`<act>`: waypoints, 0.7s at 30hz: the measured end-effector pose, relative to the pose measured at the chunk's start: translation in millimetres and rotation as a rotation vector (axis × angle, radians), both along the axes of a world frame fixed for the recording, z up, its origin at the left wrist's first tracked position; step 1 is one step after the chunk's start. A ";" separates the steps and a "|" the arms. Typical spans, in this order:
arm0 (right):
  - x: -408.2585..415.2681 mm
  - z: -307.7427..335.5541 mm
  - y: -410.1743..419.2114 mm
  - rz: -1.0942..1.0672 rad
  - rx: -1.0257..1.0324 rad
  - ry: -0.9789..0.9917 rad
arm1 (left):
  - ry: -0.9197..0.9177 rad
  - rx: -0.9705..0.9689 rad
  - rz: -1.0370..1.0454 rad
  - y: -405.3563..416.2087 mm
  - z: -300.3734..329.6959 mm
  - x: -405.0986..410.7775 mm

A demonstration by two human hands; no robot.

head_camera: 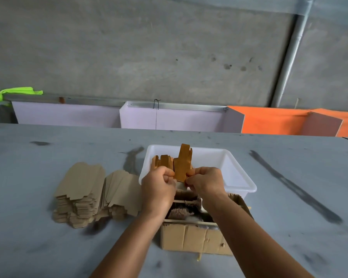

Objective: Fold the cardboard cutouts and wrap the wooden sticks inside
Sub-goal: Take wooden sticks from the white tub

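Note:
Both my hands hold a brown cardboard cutout (181,165) upright over the near edge of a white plastic tub (235,173). My left hand (159,187) pinches its lower left side and my right hand (204,182) pinches its lower right side. More folded brown pieces (162,160) stand inside the tub at its left. Two stacks of flat cardboard cutouts (92,193) lie on the table to the left. An open cardboard box (197,231) below my hands holds bundles of thin wooden sticks (181,212), partly hidden by my forearms.
The grey table (48,247) has dark smears, one long streak at the right (295,189). Pale lilac panels (169,117) and orange panels (273,121) stand behind the table's far edge, under a concrete wall. A green cloth (14,93) lies at far left.

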State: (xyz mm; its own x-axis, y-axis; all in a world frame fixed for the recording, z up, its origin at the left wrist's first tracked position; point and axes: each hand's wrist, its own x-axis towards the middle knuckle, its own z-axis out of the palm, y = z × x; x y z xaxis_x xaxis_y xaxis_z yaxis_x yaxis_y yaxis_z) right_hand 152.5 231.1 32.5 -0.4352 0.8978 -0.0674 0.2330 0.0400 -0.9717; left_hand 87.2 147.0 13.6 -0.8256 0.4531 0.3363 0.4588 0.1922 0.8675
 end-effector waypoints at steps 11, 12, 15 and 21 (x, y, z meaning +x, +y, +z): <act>-59.6 -9.3 50.0 0.000 0.154 -0.276 | 0.224 -0.289 -0.011 16.6 -10.2 -31.8; -60.9 -11.1 51.6 0.009 0.167 -0.303 | 0.222 -0.289 -0.008 16.5 -12.3 -32.7; -62.7 -17.1 52.6 0.046 0.221 -0.374 | 0.229 -0.265 0.003 14.7 -17.6 -32.7; -59.6 -16.8 41.4 0.135 0.439 -0.558 | 0.267 -0.194 0.045 3.8 -19.0 -25.7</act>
State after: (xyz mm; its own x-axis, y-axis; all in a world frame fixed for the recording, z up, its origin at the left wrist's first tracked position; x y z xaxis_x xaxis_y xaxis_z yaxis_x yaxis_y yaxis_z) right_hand 92.9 272.5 15.8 -0.5499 0.8341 0.0427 0.6556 0.4628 -0.5967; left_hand 61.6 150.7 -5.5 -0.7405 0.4948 0.4548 0.6524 0.3669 0.6631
